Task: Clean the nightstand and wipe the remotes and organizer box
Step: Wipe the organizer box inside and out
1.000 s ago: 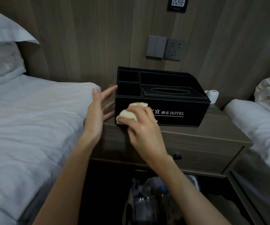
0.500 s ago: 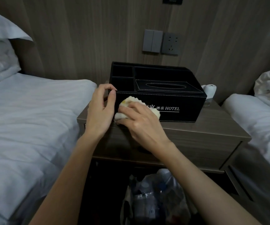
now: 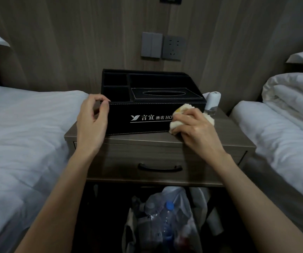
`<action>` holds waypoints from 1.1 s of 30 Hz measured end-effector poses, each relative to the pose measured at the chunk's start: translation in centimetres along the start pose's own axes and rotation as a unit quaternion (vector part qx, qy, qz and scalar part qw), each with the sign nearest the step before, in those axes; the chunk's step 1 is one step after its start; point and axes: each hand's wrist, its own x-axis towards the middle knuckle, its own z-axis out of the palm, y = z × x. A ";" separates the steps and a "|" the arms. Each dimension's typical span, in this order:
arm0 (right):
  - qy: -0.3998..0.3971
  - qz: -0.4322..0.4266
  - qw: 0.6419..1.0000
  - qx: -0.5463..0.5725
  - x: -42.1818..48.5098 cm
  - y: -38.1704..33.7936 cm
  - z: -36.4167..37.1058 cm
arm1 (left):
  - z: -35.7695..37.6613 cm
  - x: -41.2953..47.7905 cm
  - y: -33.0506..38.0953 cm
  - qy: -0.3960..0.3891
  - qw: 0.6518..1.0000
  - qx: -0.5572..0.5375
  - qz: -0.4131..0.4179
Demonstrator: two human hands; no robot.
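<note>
I rate the task part done: my left hand [image 3: 92, 123] pinches the front-left rim of the black stitched leatherette organizer box [image 3: 143, 126] on the grey-brown wooden nightstand [image 3: 232, 131], and my right hand [image 3: 196, 127] clasps a crumpled cream cloth [image 3: 182, 110] against the box's front-right face, with remotes unseen and, I judge, still pending.

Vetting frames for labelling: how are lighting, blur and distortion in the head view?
Head view: dim and low-contrast; organizer box compartments nearly black, detail lost; its white logo legible; right hand and cloth slightly soft; wide-angle splays the left bed toward the edge; no glare.
</note>
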 end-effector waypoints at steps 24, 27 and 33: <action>-0.003 0.340 0.890 0.303 0.4 2.0 -2.9 | 6.8 -7.7 4.3 -0.003 0.985 0.140 0.097; -0.016 0.329 0.910 0.253 0.8 2.1 -2.9 | 7.2 -8.3 3.5 -0.048 0.981 0.167 0.088; -0.001 0.300 0.938 0.176 0.8 0.1 -3.2 | 6.6 -7.0 3.3 -0.062 0.984 0.161 0.048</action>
